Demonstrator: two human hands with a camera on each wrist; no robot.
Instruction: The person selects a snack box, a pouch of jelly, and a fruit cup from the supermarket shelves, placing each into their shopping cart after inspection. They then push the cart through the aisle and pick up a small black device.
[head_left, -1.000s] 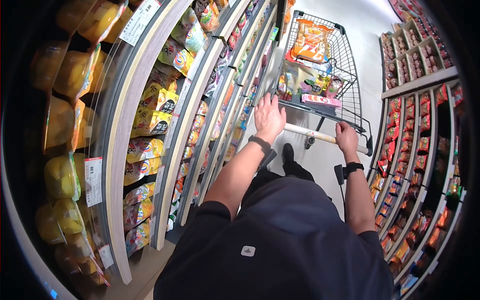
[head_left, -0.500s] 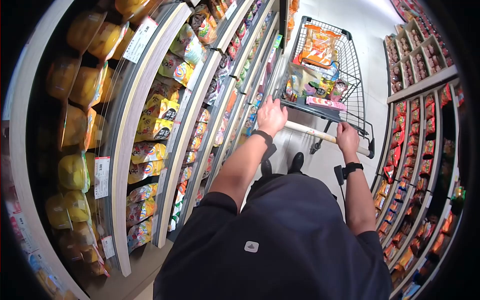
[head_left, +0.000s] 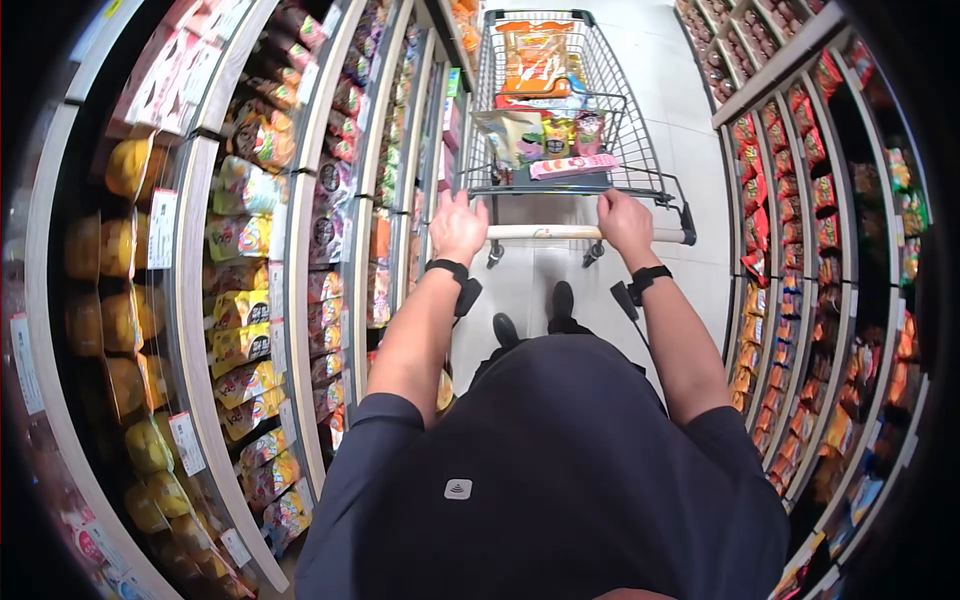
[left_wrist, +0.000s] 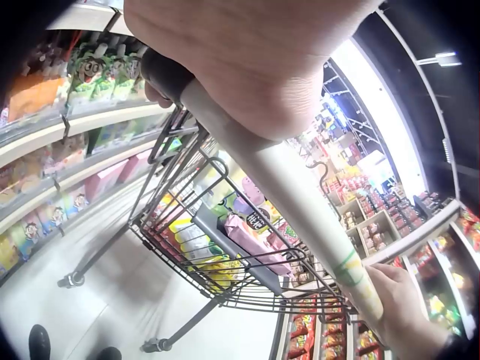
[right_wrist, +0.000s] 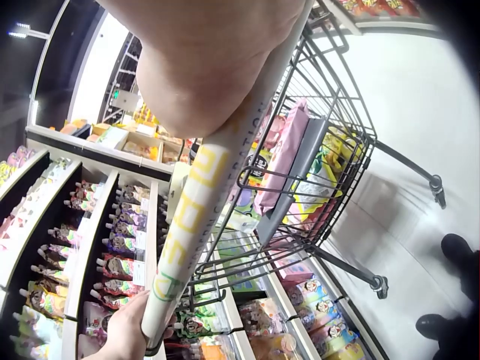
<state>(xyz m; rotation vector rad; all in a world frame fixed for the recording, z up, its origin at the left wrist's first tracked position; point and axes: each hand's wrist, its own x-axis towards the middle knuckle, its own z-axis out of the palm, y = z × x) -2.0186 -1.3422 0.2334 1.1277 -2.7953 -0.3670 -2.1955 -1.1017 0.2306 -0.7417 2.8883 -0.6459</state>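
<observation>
Fingers reaching forward, my left hand (head_left: pixel 459 229) rests on the left end of the shopping cart's handle (head_left: pixel 545 233); in the left wrist view its palm presses on the pale bar. My right hand (head_left: pixel 626 224) grips the same bar near its right end, knuckles up. Ahead is the wire shopping cart (head_left: pixel 640 150). A long pink package (head_left: pixel 573 167) lies on its near ledge. Behind that stand a pale pouch (head_left: pixel 512 138) and small colourful packs, and a large orange snack bag (head_left: pixel 536 58) lies farther forward.
Shelves of bagged sweets (head_left: pixel 240 328) and yellow jelly cups (head_left: pixel 125 247) line the left side, close to my left arm. Along the right run shelves of red packets (head_left: pixel 752 210). Pale floor (head_left: pixel 670 110) stretches between them. My shoes (head_left: pixel 563 300) are behind the cart.
The view has turned, so the cart now stands straighter ahead and farther left in the picture. Both hands have stayed on the handle. The feet have changed position in a step.
</observation>
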